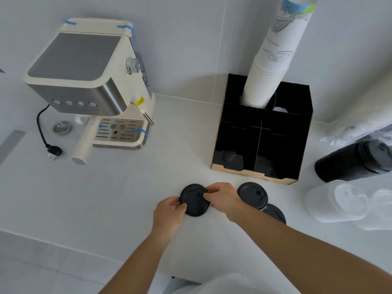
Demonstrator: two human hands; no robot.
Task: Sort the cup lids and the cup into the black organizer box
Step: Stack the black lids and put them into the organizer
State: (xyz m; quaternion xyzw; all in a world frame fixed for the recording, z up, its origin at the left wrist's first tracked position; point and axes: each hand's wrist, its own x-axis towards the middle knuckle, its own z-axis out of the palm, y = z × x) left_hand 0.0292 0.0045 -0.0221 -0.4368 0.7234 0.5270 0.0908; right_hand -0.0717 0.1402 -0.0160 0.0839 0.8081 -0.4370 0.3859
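Observation:
A black cup lid (194,201) lies on the white counter in front of the black organizer box (305,132). My left hand (167,213) grips its near left rim, and my right hand (222,198) pinches its far right edge. Two more black lids lie to the right, one (251,195) beside my right hand and another (275,213) partly hidden under my forearm. A tall stack of white paper cups (269,66) stands in the box's back compartment. The front compartments look dark and I cannot tell what they hold.
A cream espresso machine (89,81) stands at the back left with its plug (54,150) on the counter. A sleeve of black lids (352,160) lies on its side at the right, with clear plastic lids (337,202) in front of it.

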